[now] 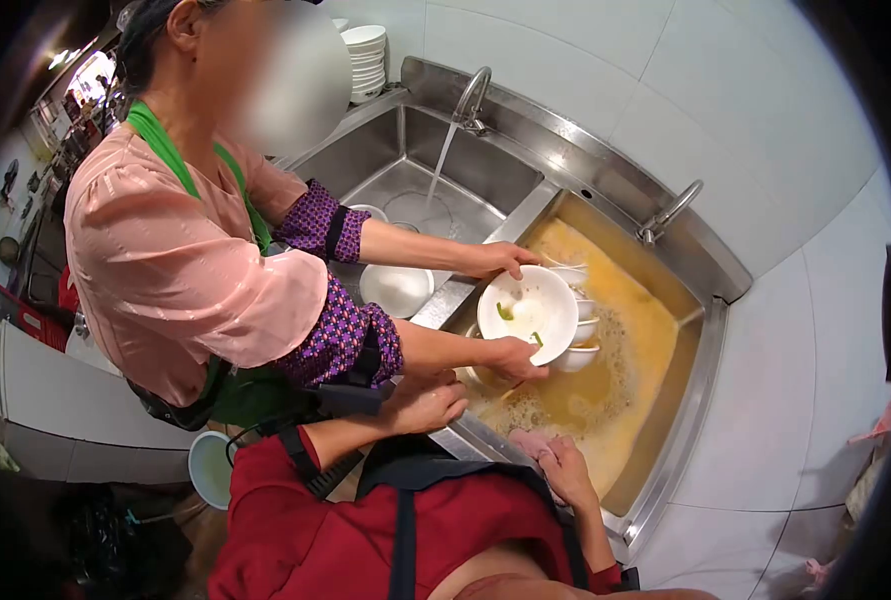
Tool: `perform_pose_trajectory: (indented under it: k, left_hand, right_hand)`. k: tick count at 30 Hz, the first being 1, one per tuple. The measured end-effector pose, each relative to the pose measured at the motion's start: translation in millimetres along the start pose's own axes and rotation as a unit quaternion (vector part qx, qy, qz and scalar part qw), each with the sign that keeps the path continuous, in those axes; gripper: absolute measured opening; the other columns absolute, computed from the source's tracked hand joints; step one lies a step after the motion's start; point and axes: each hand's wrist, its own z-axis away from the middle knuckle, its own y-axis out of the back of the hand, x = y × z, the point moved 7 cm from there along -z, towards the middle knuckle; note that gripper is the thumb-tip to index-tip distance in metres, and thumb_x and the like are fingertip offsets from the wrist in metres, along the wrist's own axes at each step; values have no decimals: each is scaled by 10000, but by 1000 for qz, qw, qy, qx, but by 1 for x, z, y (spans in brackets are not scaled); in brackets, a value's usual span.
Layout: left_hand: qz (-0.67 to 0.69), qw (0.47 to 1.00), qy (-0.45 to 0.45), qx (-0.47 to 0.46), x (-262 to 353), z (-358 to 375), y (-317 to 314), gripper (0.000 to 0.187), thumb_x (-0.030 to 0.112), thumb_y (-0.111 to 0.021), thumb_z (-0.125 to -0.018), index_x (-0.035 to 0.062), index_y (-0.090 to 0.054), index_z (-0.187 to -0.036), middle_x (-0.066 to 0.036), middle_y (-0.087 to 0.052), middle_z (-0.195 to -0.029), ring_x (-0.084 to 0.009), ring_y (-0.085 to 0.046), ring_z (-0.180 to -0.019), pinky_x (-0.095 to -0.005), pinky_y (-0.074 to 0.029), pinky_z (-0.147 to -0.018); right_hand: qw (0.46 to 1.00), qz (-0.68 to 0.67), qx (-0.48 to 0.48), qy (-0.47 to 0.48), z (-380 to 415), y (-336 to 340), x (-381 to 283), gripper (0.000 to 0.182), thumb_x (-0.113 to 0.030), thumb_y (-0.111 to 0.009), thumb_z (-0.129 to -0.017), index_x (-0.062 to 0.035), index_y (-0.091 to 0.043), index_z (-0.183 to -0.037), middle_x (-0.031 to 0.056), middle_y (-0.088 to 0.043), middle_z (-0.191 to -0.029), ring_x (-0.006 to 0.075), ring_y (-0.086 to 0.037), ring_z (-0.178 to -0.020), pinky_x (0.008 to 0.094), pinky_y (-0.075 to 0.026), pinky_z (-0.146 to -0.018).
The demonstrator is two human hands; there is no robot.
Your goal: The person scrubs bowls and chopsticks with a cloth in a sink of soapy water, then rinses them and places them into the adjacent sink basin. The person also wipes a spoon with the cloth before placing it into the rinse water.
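Observation:
My left hand (425, 402) rests near the front edge of the sinks, just below a co-worker's forearm, with its fingers curled together; what it may hold is hidden. At the front rim of the right basin, my right hand (565, 472) is closed on a pink cloth (533, 443). Above the yellowish, foamy water (605, 400), a co-worker's two hands hold a white bowl (527, 315) tilted, with green scraps inside. Several white cups (577, 355) sit in the water right beside that bowl.
The co-worker (195, 260) stands close on the left, arms reaching across. Water runs from a faucet (475, 95) into the left basin (395, 190), which holds white bowls (397, 290). Another faucet (673, 212) is at the right. Stacked bowls (365, 60) stand behind.

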Motion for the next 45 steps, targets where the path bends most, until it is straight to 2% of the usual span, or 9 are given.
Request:
perform_pose_trajectory:
  k: [14, 21, 24, 26, 29, 34, 41, 43, 45]
  left_hand:
    - [-6, 1000, -12, 25, -2, 1, -10, 208, 264, -549, -817, 64, -595, -787, -117, -562, -775, -301, -575, -761, -416, -434, -738]
    - [-28, 999, -21, 8, -2, -2, -5, 203, 275, -565, -799, 78, -596, -767, -105, -570, -738, -279, -582, -724, -402, -420, -680]
    - [-5, 1000, -18, 5, -3, -4, -7, 207, 274, -559, -801, 74, -602, -775, -94, -572, -718, -268, -581, -742, -398, -409, -687]
    - [5, 1000, -25, -6, 0, -5, -7, 211, 277, -550, -810, 78, -618, -799, -93, -580, -734, -264, -584, -747, -402, -405, -693]
    - [4, 999, -4, -36, -3, -6, -11, 229, 291, -537, -831, 88, -639, -846, -93, -594, -764, -260, -590, -762, -413, -401, -705]
    - [5, 996, -7, -92, -7, -14, -19, 233, 291, -538, -833, 86, -642, -868, -106, -598, -781, -288, -599, -761, -420, -430, -685]
    - [195, 974, 110, -44, -42, -72, -32, 332, 275, -559, -798, 36, -601, -1025, -185, -600, -978, -354, -590, -879, -423, -463, -778]
    - [283, 932, 211, 75, -77, -88, -47, 411, 250, -558, -779, -19, -553, -1090, -224, -584, -1025, -351, -574, -952, -390, -442, -841]
    - [333, 890, 300, 86, -89, -106, -58, 436, 224, -568, -761, -41, -535, -1106, -228, -578, -1056, -339, -567, -980, -377, -431, -861]
  right_hand:
    - [996, 28, -83, -25, -5, -11, 6, 326, -261, -446, -833, 15, -613, -882, 271, -562, -898, 418, -530, -871, 456, -420, -781]
    - [998, -29, -47, 19, -9, 4, -16, 339, -284, -463, -813, 21, -610, -828, 262, -556, -787, 415, -539, -776, 432, -438, -703]
    - [998, 32, -47, -11, -14, 9, 1, 321, -263, -471, -822, 30, -603, -814, 228, -572, -763, 325, -568, -714, 385, -445, -652]
    - [979, -122, -106, -123, -15, 18, -10, 302, -225, -458, -844, 31, -616, -867, 140, -614, -758, 188, -560, -671, 314, -446, -609]
    - [947, -256, -98, -167, -21, 16, 10, 309, -192, -432, -863, 41, -619, -942, 58, -625, -760, 101, -528, -657, 254, -441, -585]
    - [976, -194, -28, -94, -39, 30, 31, 322, -184, -416, -871, 45, -616, -975, 41, -623, -771, 107, -544, -672, 249, -452, -611]
    - [985, -154, -5, -82, -45, 33, 54, 299, -187, -435, -866, 52, -612, -899, 54, -611, -751, 115, -543, -674, 264, -451, -612]
    - [983, -163, 26, -78, -47, 38, 50, 291, -185, -443, -865, 53, -609, -887, 53, -607, -741, 117, -540, -672, 266, -450, -611]
    - [965, -224, 91, -100, -45, 52, 39, 266, -176, -470, -835, 63, -582, -809, 98, -570, -677, 184, -533, -637, 310, -449, -650]
